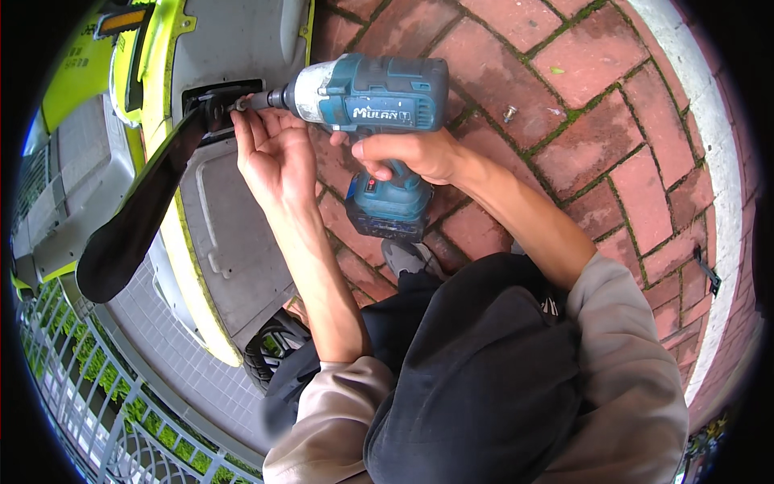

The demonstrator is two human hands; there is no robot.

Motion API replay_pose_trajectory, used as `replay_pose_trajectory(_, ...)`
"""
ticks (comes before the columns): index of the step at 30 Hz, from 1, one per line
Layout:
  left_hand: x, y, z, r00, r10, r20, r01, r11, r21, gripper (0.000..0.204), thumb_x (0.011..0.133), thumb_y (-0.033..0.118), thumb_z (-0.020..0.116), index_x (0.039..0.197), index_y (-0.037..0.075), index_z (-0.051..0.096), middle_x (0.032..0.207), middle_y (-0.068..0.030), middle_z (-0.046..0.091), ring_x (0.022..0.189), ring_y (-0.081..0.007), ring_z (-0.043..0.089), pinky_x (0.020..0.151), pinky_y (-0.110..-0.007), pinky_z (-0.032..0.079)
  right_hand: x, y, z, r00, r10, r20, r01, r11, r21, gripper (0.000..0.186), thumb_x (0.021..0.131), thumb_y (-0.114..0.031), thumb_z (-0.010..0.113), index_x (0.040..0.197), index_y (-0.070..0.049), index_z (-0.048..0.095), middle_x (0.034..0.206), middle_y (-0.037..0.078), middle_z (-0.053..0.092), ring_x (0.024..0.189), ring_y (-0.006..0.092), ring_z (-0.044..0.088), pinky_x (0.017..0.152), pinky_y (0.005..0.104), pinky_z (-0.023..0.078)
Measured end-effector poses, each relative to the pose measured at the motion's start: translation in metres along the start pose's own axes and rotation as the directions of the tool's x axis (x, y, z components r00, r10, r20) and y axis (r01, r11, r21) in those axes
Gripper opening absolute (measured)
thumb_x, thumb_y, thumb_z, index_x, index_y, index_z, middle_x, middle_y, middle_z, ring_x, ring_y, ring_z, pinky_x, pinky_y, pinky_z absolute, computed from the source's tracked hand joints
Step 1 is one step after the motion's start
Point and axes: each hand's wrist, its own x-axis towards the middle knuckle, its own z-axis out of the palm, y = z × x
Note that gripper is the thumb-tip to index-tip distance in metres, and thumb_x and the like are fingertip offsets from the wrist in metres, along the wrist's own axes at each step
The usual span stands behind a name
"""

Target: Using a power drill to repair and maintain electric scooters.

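Observation:
My right hand (407,155) grips the handle of a teal cordless impact driver (371,97), held level with its nose pointing left. The driver's bit meets a small bolt (240,105) at a dark opening (218,93) in the grey and yellow-green body of a scooter (234,234). My left hand (274,149) is up against the bit, its fingertips pinching the bolt at the tip. A long black part (137,210) hangs down and to the left from that same spot. The battery pack (387,211) sits below my right hand.
Red brick paving (597,137) covers the ground, with a loose screw (509,113) lying on it and a pale curb (717,161) at the right. A small black piece (708,270) lies near the curb. A metal railing (105,403) and a tyre (270,347) are at lower left.

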Motion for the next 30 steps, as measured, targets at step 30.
replay_pose_trajectory(30,-0.070,-0.052,-0.063,0.932,-0.130,0.338,-0.255,0.427,0.868,0.051,0.087,0.048,0.069,0.093,-0.001,0.057,0.081,-0.0070,0.062,0.079,-0.0183,0.059,0.076,-0.032,0.047,0.010,-0.015,0.002,0.999,-0.043,0.023,0.048,0.966,-0.253,0.017,0.083,-0.001,0.063,0.099,0.002,0.064,0.072,0.004,0.061,0.052,0.0078,0.051,0.050,0.0249,0.043)
